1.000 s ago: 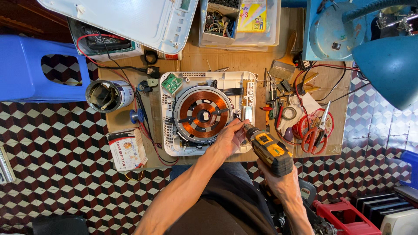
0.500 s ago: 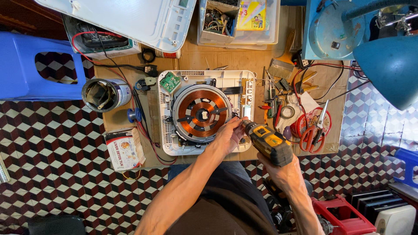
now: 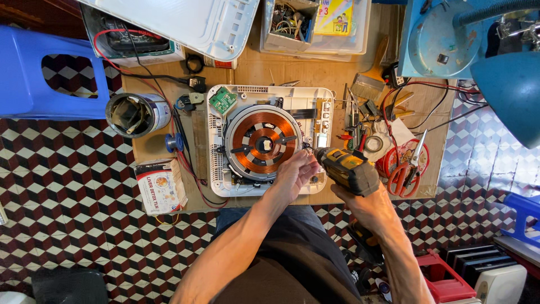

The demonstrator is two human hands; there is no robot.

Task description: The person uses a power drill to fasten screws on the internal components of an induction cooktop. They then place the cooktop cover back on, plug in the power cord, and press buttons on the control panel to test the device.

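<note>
An opened induction cooker base [image 3: 270,95], white with a copper coil [image 3: 263,144] in its middle, lies on a wooden table [image 3: 253,70]. My right hand [image 3: 365,202] grips a yellow and black cordless drill [image 3: 347,168], its bit pointing left at the coil's right edge. My left hand [image 3: 295,173] rests on the cooker's lower right part, fingers curled by the drill's tip. A small green circuit board [image 3: 223,101] sits at the cooker's upper left corner.
A metal tin [image 3: 136,114] and a small printed carton [image 3: 161,186] sit left of the cooker. Red scissors [image 3: 406,169], tape rolls, a brush and hand tools lie to the right. A white cover panel [image 3: 185,19], parts boxes [image 3: 309,22], blue stool [image 3: 45,67] and blue lamp [image 3: 506,84] surround the table.
The drill has shifted slightly, its tip staying at the coil's right edge. My left hand remains by the bit. The camera view has moved a little.
</note>
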